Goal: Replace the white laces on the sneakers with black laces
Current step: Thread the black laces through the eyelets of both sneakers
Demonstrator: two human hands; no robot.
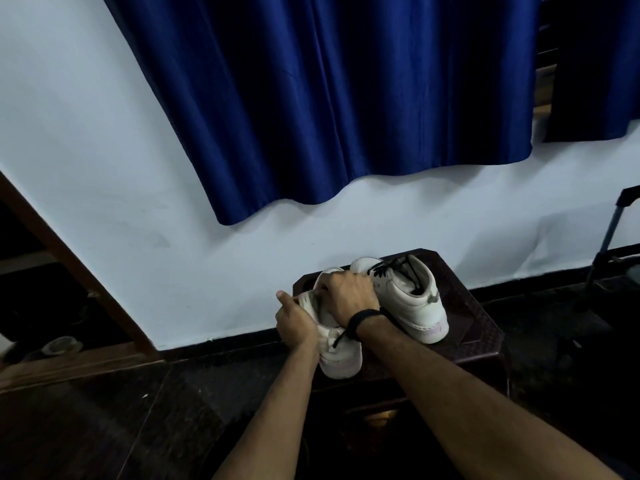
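Two white sneakers stand on a small dark stool point(478, 327). The right sneaker point(412, 299) is threaded with a black lace point(389, 268) and nobody touches it. The left sneaker point(337, 355) sits near the stool's front edge. My left hand point(294, 318) grips its left side at the collar, thumb pointing up. My right hand point(349, 294) lies over its top with fingers curled down at the eyelets; what they pinch is hidden. A black lace end point(341, 337) hangs below my right wrist.
A pale wall with a blue curtain point(329, 98) rises behind the stool. A wooden door frame point(69, 265) runs at the left, a dark trolley handle point(609, 237) stands at the right, and the floor is dark.
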